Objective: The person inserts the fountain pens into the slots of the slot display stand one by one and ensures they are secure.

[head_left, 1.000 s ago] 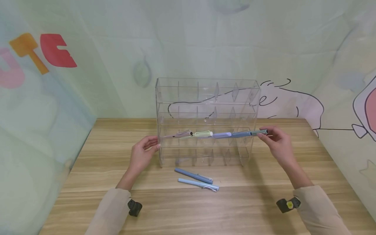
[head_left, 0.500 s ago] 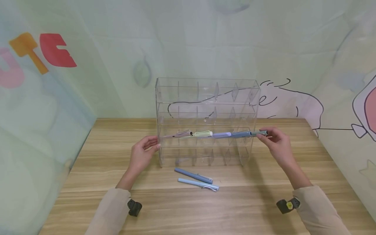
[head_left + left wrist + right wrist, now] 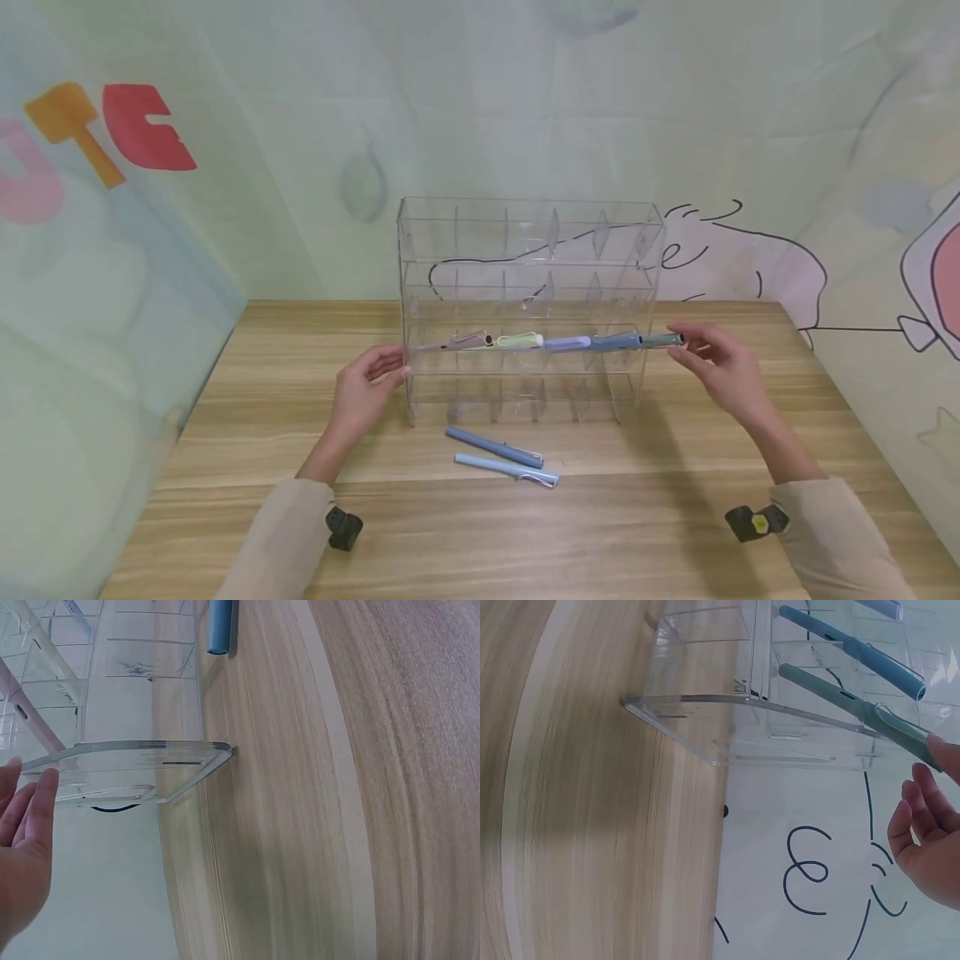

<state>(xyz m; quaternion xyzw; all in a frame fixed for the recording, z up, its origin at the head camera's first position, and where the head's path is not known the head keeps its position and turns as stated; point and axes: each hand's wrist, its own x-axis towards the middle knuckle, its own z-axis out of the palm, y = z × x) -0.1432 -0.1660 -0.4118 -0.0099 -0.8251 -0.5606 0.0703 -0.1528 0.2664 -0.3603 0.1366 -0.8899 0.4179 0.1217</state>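
Observation:
A transparent acrylic pen rack [image 3: 525, 375] stands on the wooden table, with a row of capped pens lying along one tier. At its left side, my left hand [image 3: 363, 400] touches the side panel with fingertips and thumb. My right hand [image 3: 723, 371] is at the rack's right side, thumb and fingers loosely apart around the cap end of a green pen [image 3: 855, 709]. That pen lies in the rightmost slot, its cap jutting past the side panel. Left of it lie a blue pen [image 3: 617, 342], a lavender one [image 3: 567, 344], a pale green one [image 3: 520, 341] and a mauve one [image 3: 470, 341].
Two more pens, a dark blue one [image 3: 495, 448] and a light blue one [image 3: 506, 470], lie on the table [image 3: 600, 542] before the rack. The rack's upper tiers show dividers but no pens. A printed cloth backdrop [image 3: 480, 100] hangs behind the table.
My right hand has drawn slightly to the right and its fingers have loosened from the green pen, which stays in its slot. The left hand has not moved.

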